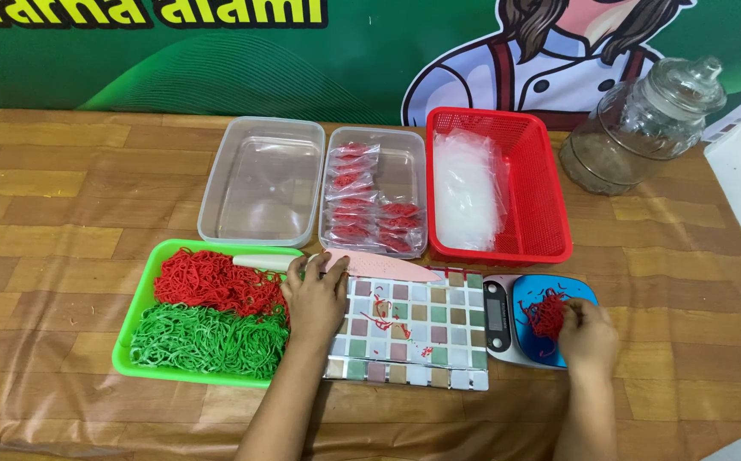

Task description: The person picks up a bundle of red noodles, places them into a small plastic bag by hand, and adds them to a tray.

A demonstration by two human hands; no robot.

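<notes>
Pinching red noodle strands (548, 314) on the blue kitchen scale (531, 318), right hand (590, 336) grip closed around them, left hand (315, 294) spread flat on the checkered board (413, 329), beside green tray (144, 299) of noodles, pink knife (370, 266), wooden surface (63, 213).

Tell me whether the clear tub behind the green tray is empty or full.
Empty. The clear tub shows only its bare bottom, unlike the neighbouring tub with red packets.
</notes>
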